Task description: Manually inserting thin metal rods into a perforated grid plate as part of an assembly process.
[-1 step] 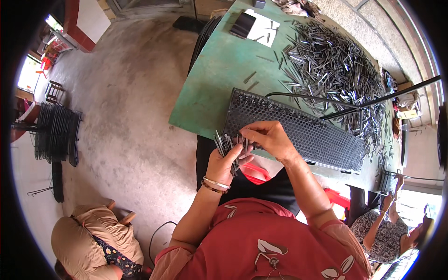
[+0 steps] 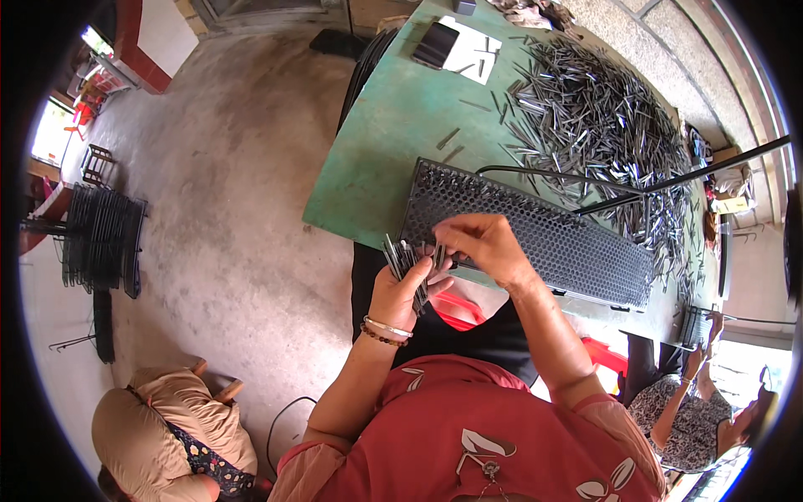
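My left hand [image 2: 403, 289] is closed around a bundle of thin dark metal strips [image 2: 398, 254], their ends fanning out past the thumb. Close beside it, my right hand [image 2: 485, 247] pinches a single strip [image 2: 441, 253] between thumb and fingertips. Both hands are just in front of the near left corner of a long black rack [image 2: 535, 222] full of round holes, lying on the green table [image 2: 368, 167]. Slim pieces stand in some of the holes along its far left part. Beyond the rack spreads a large heap of loose strips [image 2: 585, 109].
A black arm or cable [image 2: 711, 173] reaches over the heap from the right. White paper [image 2: 473, 54] and a dark box [image 2: 435, 44] lie at the table's far end. People sit at lower left [image 2: 176, 427] and lower right [image 2: 682, 418]. Black racks [image 2: 100, 238] stand at far left.
My right fingertips have shifted very slightly, with the pinched strip still in them. My left hand and everything else look unmoved.
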Demonstrator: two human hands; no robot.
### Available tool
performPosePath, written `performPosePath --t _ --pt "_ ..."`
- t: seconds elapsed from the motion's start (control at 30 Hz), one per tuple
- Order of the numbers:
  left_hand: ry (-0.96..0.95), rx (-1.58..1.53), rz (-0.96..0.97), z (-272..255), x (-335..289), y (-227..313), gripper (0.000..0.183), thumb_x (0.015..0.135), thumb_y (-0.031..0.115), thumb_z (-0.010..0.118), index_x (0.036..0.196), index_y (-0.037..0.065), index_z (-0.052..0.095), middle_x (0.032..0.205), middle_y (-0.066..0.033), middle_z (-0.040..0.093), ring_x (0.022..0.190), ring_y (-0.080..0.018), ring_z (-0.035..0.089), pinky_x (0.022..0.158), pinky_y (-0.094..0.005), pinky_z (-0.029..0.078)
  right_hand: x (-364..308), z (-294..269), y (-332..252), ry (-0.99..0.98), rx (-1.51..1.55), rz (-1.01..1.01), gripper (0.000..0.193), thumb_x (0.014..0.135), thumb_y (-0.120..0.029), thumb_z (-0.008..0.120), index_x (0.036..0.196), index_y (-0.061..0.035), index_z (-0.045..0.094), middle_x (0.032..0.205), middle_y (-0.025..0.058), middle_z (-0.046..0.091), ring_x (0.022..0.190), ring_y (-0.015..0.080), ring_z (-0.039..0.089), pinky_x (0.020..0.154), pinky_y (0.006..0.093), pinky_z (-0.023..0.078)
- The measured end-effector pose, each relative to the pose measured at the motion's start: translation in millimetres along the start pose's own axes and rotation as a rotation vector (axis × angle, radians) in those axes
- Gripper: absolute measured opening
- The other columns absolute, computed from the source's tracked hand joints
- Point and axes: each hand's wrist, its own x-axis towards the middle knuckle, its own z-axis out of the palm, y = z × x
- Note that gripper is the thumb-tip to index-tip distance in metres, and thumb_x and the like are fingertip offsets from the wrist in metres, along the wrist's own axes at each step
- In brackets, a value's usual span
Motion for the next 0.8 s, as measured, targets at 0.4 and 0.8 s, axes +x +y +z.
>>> performPosePath --t 0.4,0.8 --pt "0.034 0.036 -0.038 0 -3 3 0.014 0.090 0.009 0.059 0.103 0.004 0.060 0.094 -0.0076 0.063 0.088 -0.0214 0.064 0.075 -0.0388 0.057 58 -11 10 0.414 -0.457 -0.516 0.017 0.082 -0.011 0.068 0.095 0.0005 0.068 0.085 0.0107 0.067 0.071 0.0168 0.061 0.063 0.0276 0.049" --pt "-0.046 0.058 -0.107 -5 -5 2 0.024 0.092 0.008 0.052 0.113 -0.001 0.056 0.096 -0.0101 0.063 0.092 -0.0233 0.064 0.078 -0.0405 0.056 58 -11 18 0.390 -0.688 -0.719 0.020 0.079 -0.008 0.069 0.098 -0.0026 0.068 0.091 0.0122 0.066 0.083 0.0269 0.063 0.074 0.0330 0.050"
